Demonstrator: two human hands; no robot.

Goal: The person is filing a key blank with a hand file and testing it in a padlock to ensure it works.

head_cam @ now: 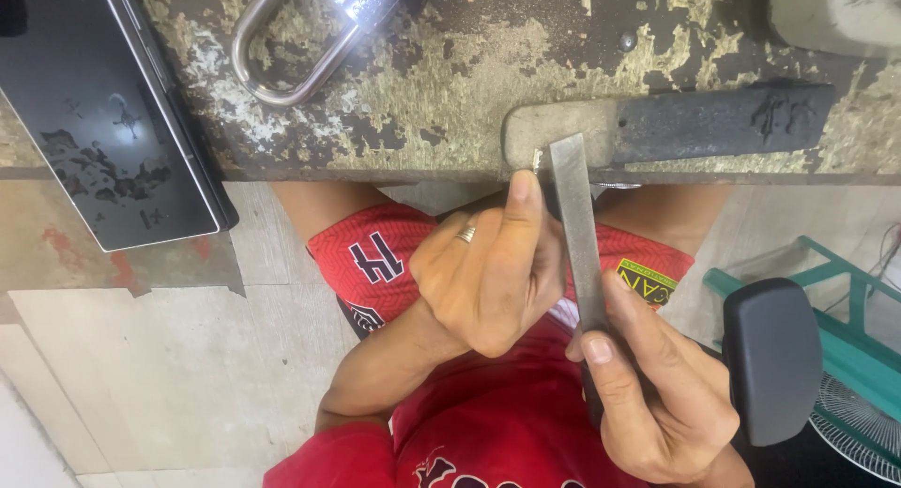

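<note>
At lower right, the right hand (657,394) is clenched around the handle end of a flat metal file (577,235). Centre frame, the left hand (488,272) pinches a small metal piece (538,160) against the worn workbench (450,103) edge, touching the file's tip. A padlock (310,38) lies upper left.
</note>
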